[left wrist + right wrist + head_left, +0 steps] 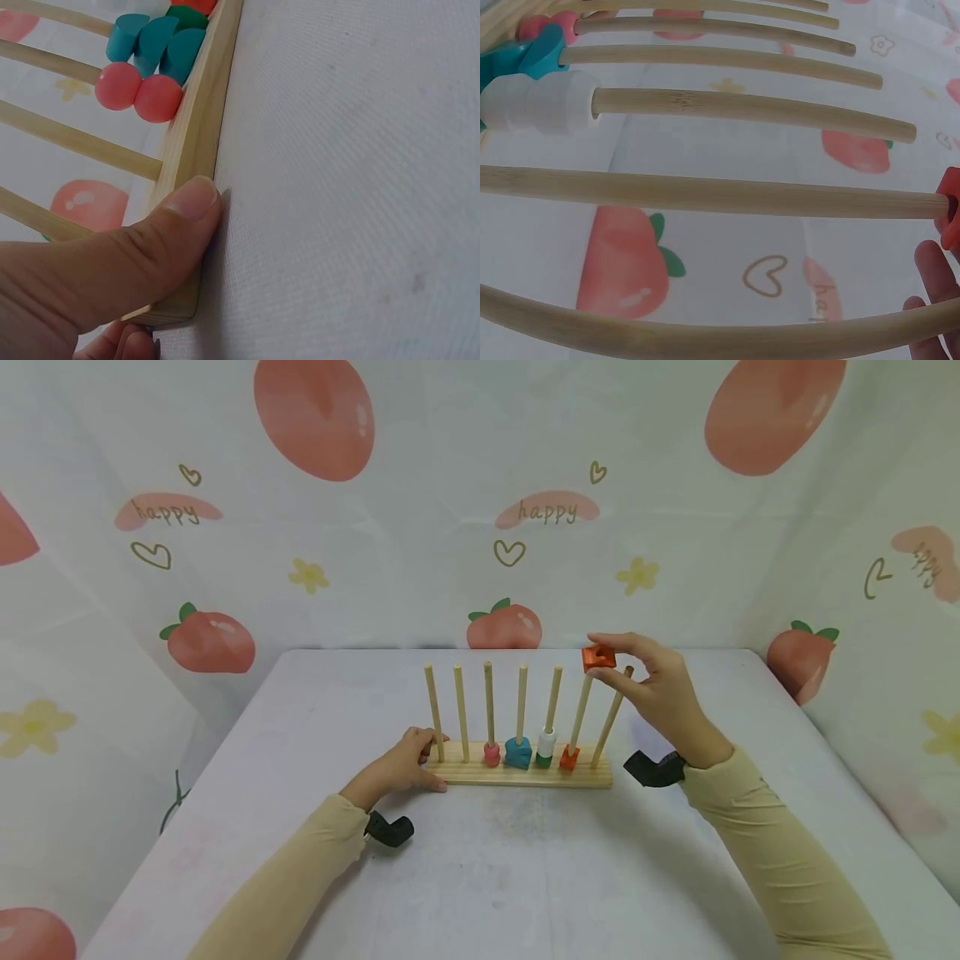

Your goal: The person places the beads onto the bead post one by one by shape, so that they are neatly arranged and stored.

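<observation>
A wooden rack of upright pegs has a long flat base (517, 774) on the table. My left hand (405, 762) grips the base's left end; in the left wrist view its thumb (161, 236) lies along the front edge. My right hand (663, 689) pinches an orange-red bead (598, 657) between thumb and fingers at the top of the second peg from the right. The right wrist view shows that peg's tip (930, 205) entering the hole of the bead (950, 214). Another orange-red bead (569, 757) sits at the bottom of the same peg.
Neighbouring pegs carry pink beads (157, 97), teal beads (517, 752), and a white bead (547, 741) above a green bead (543, 761). The rightmost peg (611, 718) stands beside my right hand. A printed cloth (420, 527) hangs behind the table.
</observation>
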Available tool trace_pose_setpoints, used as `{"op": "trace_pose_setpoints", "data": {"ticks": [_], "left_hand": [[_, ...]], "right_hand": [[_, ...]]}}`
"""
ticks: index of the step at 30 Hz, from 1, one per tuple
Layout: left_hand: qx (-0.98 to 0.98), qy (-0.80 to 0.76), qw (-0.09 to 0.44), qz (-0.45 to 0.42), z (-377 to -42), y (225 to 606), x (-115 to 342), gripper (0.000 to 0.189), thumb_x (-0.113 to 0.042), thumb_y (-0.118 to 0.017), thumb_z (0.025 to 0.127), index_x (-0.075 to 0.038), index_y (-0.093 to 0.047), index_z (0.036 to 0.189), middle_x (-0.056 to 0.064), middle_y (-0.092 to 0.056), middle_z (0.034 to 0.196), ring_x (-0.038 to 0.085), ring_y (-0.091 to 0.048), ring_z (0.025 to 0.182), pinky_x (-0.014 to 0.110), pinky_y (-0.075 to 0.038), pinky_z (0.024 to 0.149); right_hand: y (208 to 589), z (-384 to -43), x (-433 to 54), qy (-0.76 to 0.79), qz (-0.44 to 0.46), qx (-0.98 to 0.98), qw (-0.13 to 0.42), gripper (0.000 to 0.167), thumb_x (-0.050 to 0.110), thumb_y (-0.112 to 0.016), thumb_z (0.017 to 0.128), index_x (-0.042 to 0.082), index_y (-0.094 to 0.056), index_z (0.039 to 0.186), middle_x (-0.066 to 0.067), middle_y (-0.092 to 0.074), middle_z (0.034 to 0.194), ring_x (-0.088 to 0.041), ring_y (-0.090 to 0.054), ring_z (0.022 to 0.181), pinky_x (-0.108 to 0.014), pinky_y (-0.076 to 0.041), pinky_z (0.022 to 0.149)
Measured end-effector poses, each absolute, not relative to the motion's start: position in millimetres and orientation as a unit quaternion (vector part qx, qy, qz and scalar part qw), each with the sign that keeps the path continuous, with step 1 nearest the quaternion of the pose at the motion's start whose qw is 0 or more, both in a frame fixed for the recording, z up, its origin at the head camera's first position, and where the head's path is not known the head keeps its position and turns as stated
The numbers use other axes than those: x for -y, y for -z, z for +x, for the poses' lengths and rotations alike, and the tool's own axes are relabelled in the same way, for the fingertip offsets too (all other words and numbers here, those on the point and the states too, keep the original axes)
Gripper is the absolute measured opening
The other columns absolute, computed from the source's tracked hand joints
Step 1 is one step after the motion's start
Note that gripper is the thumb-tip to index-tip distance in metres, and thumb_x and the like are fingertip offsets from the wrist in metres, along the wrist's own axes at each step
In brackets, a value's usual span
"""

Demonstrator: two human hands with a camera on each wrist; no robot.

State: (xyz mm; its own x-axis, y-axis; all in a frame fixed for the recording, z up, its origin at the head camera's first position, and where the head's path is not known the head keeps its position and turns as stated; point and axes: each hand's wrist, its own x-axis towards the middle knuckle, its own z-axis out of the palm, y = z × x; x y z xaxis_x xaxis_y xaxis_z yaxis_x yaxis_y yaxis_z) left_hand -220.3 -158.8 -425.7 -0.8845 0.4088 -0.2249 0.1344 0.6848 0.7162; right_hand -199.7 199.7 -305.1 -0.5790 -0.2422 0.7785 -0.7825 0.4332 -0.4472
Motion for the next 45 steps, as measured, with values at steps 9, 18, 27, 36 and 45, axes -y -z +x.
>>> {"op": "trace_pose_setpoints", "data": {"ticks": [9,18,27,36,45], "left_hand": [[-0.895,-0.376,0.188,0.149,-220.1,424.4,158.2,0.073,-0.012,-0.087,0.07,-0.005,-0.05,0.133,0.018,-0.041,0.12,0.027,-0.045,0.107,0.045,-0.04,0.097],[-0.894,-0.377,0.191,0.15,-220.5,425.0,158.1,0.073,-0.013,-0.087,0.071,-0.005,-0.05,0.133,0.018,-0.041,0.121,0.029,-0.045,0.11,0.047,-0.04,0.1],[-0.891,-0.385,0.192,0.146,-221.3,425.9,158.5,0.074,-0.012,-0.086,0.071,-0.005,-0.048,0.134,0.019,-0.039,0.124,0.031,-0.046,0.115,0.047,-0.04,0.103],[-0.893,-0.381,0.191,0.142,-220.8,426.0,158.5,0.074,-0.012,-0.087,0.07,-0.006,-0.049,0.134,0.018,-0.04,0.123,0.03,-0.046,0.113,0.047,-0.04,0.102],[-0.892,-0.384,0.193,0.141,-219.4,425.9,157.9,0.074,-0.012,-0.087,0.071,-0.005,-0.049,0.134,0.018,-0.04,0.121,0.03,-0.046,0.112,0.047,-0.04,0.102]], "right_hand": [[309.6,-203.9,-198.0,-0.416,0.353,0.773,0.323,0.056,-0.018,-0.078,0.064,0.0,-0.068,0.117,-0.013,-0.072,0.095,0.002,-0.06,0.091,-0.012,-0.04,0.064],[309.1,-201.6,-196.9,-0.428,0.339,0.781,0.302,0.058,-0.016,-0.076,0.068,0.0,-0.064,0.123,-0.015,-0.071,0.098,0.002,-0.061,0.097,-0.012,-0.045,0.086],[308.3,-200.9,-196.7,-0.429,0.329,0.794,0.28,0.073,-0.013,-0.076,0.072,0.004,-0.05,0.139,-0.015,-0.068,0.116,-0.003,-0.054,0.122,-0.021,-0.035,0.109],[308.0,-201.2,-196.7,-0.424,0.326,0.799,0.277,0.075,-0.012,-0.077,0.072,0.006,-0.049,0.14,-0.017,-0.066,0.119,-0.005,-0.052,0.125,-0.022,-0.033,0.11],[310.1,-201.2,-196.6,-0.414,0.326,0.802,0.28,0.075,-0.011,-0.077,0.072,0.003,-0.049,0.139,-0.012,-0.067,0.121,-0.008,-0.052,0.126,-0.021,-0.034,0.11]]}}
